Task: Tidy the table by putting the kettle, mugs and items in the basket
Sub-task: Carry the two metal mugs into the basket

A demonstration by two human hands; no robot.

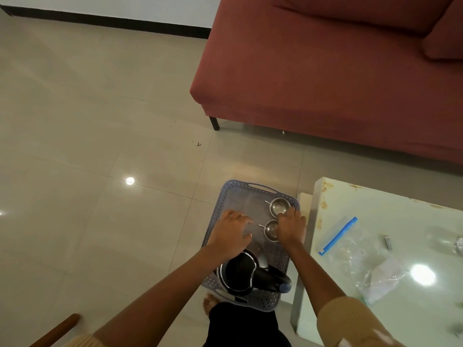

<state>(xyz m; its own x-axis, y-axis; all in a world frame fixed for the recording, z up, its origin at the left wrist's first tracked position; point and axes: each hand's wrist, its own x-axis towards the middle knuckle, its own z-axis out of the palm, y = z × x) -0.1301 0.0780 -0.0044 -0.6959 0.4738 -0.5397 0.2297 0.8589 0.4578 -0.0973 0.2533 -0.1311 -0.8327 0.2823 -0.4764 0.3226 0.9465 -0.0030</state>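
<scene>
Two steel mugs (278, 206): round, shiny, sitting far right in the perforated plastic basket (261, 186).
Kettle (239, 272): glossy black, sitting at its near end.
Left hand (231, 234): hovering, fingers loosely spread.
Right hand (290, 227): touching both mugs, grip unclear.

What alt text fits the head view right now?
The left hand and right hand reach into a grey basket on the floor holding a black kettle and two steel mugs. A zip bag lies on the table beside it.

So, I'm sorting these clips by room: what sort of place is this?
Most likely a home living room: a red sofa stands on a tiled floor, next to a low glossy table.
</scene>
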